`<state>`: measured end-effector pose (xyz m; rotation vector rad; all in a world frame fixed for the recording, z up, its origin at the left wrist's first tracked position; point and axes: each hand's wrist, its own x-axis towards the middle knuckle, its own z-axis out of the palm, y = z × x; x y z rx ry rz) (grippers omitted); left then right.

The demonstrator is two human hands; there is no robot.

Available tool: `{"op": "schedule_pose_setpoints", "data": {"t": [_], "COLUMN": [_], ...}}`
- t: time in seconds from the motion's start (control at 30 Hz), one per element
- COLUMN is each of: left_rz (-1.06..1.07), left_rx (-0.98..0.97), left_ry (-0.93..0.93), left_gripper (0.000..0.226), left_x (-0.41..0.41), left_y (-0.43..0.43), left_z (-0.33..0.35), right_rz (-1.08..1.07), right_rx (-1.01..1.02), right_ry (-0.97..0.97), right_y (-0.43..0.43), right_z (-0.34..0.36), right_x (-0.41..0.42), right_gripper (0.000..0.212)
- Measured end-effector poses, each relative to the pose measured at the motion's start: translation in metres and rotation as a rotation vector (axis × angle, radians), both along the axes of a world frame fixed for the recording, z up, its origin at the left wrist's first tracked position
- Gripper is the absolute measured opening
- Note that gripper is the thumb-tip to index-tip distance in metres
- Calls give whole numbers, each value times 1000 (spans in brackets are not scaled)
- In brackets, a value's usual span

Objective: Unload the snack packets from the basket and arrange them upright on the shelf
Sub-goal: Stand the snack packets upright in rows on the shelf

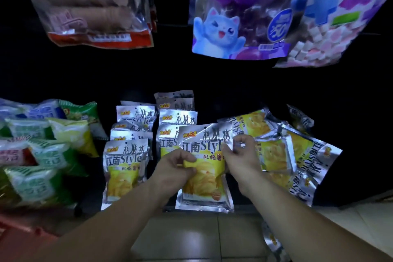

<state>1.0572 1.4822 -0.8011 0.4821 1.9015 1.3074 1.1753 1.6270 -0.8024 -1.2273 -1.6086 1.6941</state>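
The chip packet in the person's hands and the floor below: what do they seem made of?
The chip packet looks like metallised plastic film, glossy silver: its edges glint and crinkle. The floor seems glazed tile: smooth pale squares with thin dark joints.

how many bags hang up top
3: a clear red-edged bag at left, a purple cat bag centre, a cube-candy bag at right; more may hide behind.

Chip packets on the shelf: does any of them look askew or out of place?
Yes. The packets on the right lie tilted and overlapping in a heap, their print sideways, while the rows on the left stand upright. The left hand and right hand hold one packet upright in front.
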Motion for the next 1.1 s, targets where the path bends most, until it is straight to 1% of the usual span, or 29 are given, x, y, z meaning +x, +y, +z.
{"op": "schedule_pose_setpoints", "data": {"t": [0.07, 0.1, 0.17, 0.23, 0.3, 0.37, 0.53, 0.67, 0.73, 0.8, 0.87, 0.93, 1.0, 1.1], "left_rz": [53, 64, 92, 125, 130, 117, 39, 56, -5, -58, -143, -204, -174, -34], "left_rx": [-6, -9, -28, -71, -117, -150, -268, -364, -467, -514, -474, -448, -454, -467], "left_ry": [48, 68, 96, 174, 252, 284, 306, 225, 217, 227, 219, 267, 270, 249], "left_gripper": [18, 20, 25, 32, 32, 32, 40, 38, 48, 63, 68, 72, 77, 76], "left_x": [-7, -12, -20, -29, -37, -42, -51, -53, -46, -38, -31, -27, -23, -13], "left_y": [-4, -7, -12, -16, -20, -23, -20, -22, -24, -27, -30, -30, -27, -22], "left_z": [-6, -10, -18, -29, -37, -46, -68, -82, -90, -100, -109, -117, -122, -130], "right_rz": [57, 118, 274, 422, 503, 509, 493, 500, 477, 463, 465, 486, 519, 550], "right_rx": [81, 123, 164, 211, 301, 355, 316, 320, 304, 284, 269, 262, 232, 207], "right_ry": [-40, -77, -173, -260, -337, -368, -385, -388, -394, -382, -360, -353, -348, -318], "right_y": [-10, -17, -29, -38, -39, -36, -28, -31, -32, -33, -31, -29, -28, -25], "right_z": [-6, -9, -20, -30, -40, -50, -83, -106, -114, -121, -128, -132, -135, -138], "right_x": [-10, -15, -27, -39, -48, -56, -74, -78, -78, -79, -80, -80, -78, -73], "right_gripper": [39, 41, 42, 44, 46, 47, 46, 48, 48, 46, 44, 43, 42, 38]}}
